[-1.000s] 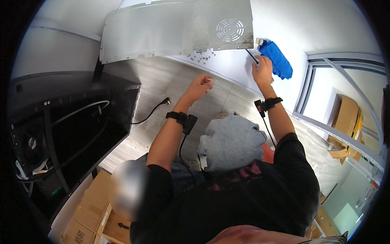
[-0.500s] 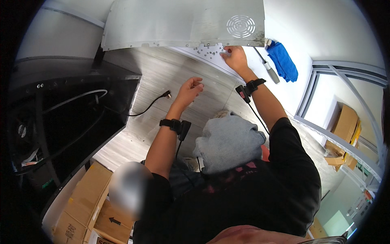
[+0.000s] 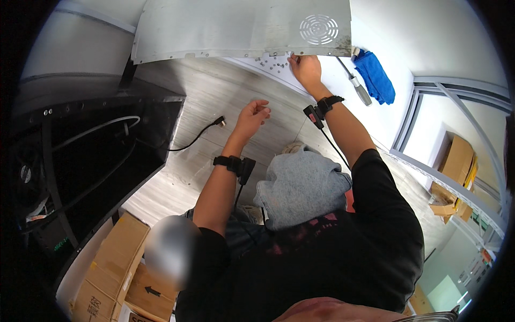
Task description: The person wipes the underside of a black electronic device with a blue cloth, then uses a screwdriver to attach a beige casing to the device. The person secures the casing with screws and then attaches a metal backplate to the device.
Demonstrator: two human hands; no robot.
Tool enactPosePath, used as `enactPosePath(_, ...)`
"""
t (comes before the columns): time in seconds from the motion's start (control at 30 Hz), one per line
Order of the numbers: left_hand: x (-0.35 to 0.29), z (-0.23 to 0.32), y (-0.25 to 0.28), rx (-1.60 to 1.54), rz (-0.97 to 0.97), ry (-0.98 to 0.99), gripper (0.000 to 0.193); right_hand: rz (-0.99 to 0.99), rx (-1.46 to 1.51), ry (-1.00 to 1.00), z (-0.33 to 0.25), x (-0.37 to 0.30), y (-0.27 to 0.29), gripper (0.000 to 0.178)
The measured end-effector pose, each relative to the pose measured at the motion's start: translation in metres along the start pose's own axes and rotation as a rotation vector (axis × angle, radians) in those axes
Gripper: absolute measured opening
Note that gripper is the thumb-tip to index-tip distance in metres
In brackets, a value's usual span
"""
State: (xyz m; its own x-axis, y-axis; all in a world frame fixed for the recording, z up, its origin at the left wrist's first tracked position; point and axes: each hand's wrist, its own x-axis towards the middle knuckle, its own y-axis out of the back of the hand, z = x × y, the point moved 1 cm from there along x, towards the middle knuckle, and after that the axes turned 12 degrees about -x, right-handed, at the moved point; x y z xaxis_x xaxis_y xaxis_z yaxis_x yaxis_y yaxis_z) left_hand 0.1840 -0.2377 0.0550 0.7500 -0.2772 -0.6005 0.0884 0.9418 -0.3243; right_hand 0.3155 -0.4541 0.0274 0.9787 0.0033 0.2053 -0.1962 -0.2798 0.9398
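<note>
My right hand (image 3: 307, 70) reaches to the lower edge of a grey sheet-metal panel (image 3: 230, 29) with a round slotted vent. Its thumb and finger are drawn together beside several small metal screws (image 3: 278, 65) scattered on a white surface (image 3: 332, 80). Whatever sits in that pinch is too small to make out, and the panel's edge hides part of the fingers. Lower and to the left, my left hand (image 3: 251, 121) hovers over the floor with loosely bent fingers apart and nothing visible in them.
A screwdriver (image 3: 360, 91) with a grey handle lies beside a blue cloth (image 3: 375, 78). On the left stands an open black cabinet (image 3: 102, 145), a black plug cable (image 3: 206, 129) by it. Cardboard boxes (image 3: 107, 257) are at lower left; a metal frame (image 3: 413, 115) stands at right.
My right hand has moved slightly left and up toward the panel's edge, its fingers coming together. My left hand stays almost still. The view has shifted a little.
</note>
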Motion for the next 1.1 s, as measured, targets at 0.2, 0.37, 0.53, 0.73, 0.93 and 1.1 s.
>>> enactPosePath(0.2,-0.006,0.002,0.000,-0.013,0.027,0.014,0.032,-0.032,0.097,-0.027,-0.005,0.002,0.008,0.017)
enactPosePath(0.37,-0.006,-0.001,-0.002,-0.046,0.034,0.012,0.031,0.011,0.042,0.009,-0.002,-0.001,0.007,0.013)
enactPosePath(0.53,-0.008,-0.002,0.001,-0.042,0.027,0.009,0.032,-0.124,0.037,-0.068,0.003,0.006,0.009,0.025)
enactPosePath(0.73,-0.011,-0.004,0.006,-0.062,0.043,-0.007,0.032,-0.204,-0.021,-0.101,-0.015,0.025,0.014,0.032)
enactPosePath(0.93,-0.017,-0.005,0.011,-0.021,0.068,0.013,0.030,0.003,-0.091,0.047,-0.002,0.028,-0.012,0.027)
enactPosePath(1.1,-0.017,-0.010,0.013,-0.032,0.073,-0.001,0.029,0.034,-0.084,0.085,0.002,0.031,-0.011,0.022)
